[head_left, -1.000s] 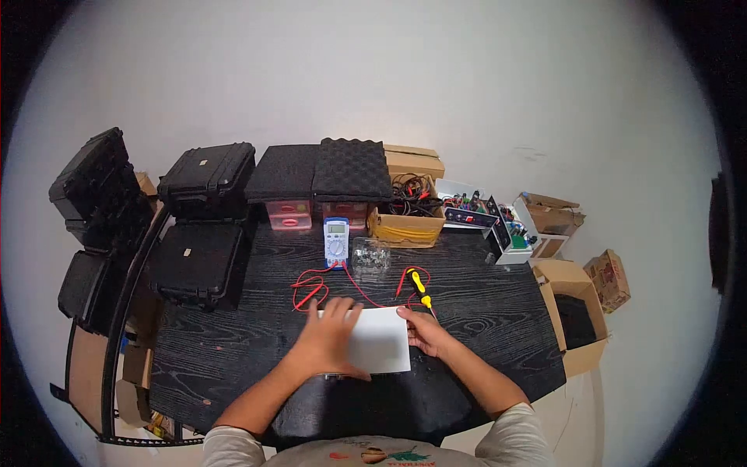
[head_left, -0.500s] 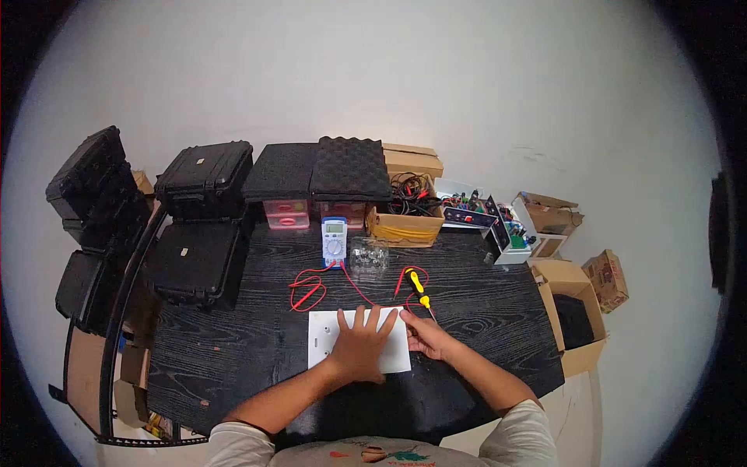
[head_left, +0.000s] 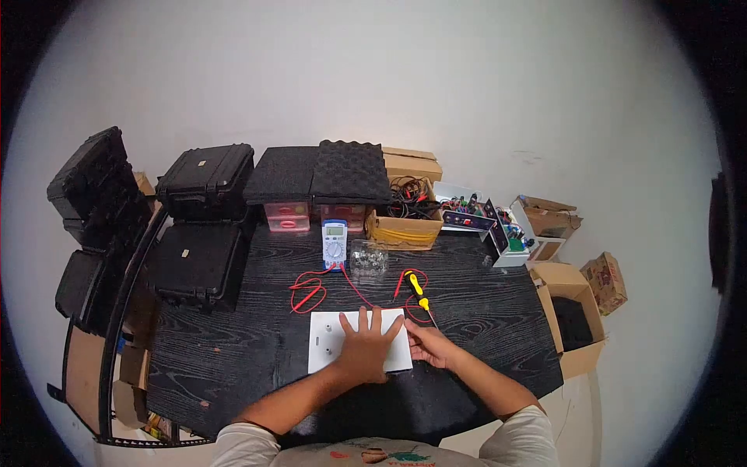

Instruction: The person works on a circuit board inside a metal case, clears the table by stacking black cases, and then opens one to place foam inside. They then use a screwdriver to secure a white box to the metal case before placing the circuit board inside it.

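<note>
The left hand (head_left: 364, 345) lies flat, fingers spread, on the white plate (head_left: 325, 343) near the black table (head_left: 233, 342)'s front edge; the right hand (head_left: 426, 343) pinches its right edge, just short of the yellow screwdriver (head_left: 416, 287), bare tabletop on both sides

Fisheye view: circular frame with black corners, straight lines bowing toward the rim. Lighting dim and even, wall pale grey, brightest upper centre. The table (head_left: 482, 311) reads dark with faint sheen. Shadows soft. Slight softness throughout; edge detail smeared.
</note>
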Available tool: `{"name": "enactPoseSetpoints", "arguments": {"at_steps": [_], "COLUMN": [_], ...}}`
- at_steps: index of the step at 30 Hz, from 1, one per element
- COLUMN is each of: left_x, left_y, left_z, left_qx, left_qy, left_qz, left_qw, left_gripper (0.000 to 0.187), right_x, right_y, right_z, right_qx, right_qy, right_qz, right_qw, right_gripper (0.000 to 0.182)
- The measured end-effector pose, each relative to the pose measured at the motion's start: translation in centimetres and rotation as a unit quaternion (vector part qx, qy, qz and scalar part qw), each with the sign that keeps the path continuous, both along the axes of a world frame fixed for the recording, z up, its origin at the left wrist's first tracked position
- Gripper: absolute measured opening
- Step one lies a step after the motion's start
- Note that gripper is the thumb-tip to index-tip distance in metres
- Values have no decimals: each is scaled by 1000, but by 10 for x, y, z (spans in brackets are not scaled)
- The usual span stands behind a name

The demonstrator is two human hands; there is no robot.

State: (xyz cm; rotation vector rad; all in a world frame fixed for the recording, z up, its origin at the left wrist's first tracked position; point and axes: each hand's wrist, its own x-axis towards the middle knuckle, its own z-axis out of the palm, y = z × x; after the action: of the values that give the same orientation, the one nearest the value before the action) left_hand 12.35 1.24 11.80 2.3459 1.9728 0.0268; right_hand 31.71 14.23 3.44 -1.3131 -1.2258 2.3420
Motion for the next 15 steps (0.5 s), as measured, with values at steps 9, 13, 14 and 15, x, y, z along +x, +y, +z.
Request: {"name": "enactPoseSetpoints", "arguments": {"at_steps": [9, 13, 14, 15], "left_x": [-12, -32, -38, -45], "left_y": [6, -19, -28, -41], "left_z": [-17, -11, -5, 6], "left_qx": [54, 99, 109, 139], "left_qy": [-9, -41, -45, -50], "left_qz": [-10, 17, 32, 38], "left_qw": [998, 994, 993, 988], "left_gripper": [128, 124, 124, 119], "right_x": [30, 30, 30, 27], "right_y": [-46, -65, -68, -75], "right_z": [-8, -31, -34, -29], "right_qx": [247, 261, 277, 292], "right_qy": [46, 127, 119, 110], "right_qz": [70, 28, 22, 15], "right_qw": [965, 956, 953, 950], "right_gripper": [66, 78, 77, 76]}}
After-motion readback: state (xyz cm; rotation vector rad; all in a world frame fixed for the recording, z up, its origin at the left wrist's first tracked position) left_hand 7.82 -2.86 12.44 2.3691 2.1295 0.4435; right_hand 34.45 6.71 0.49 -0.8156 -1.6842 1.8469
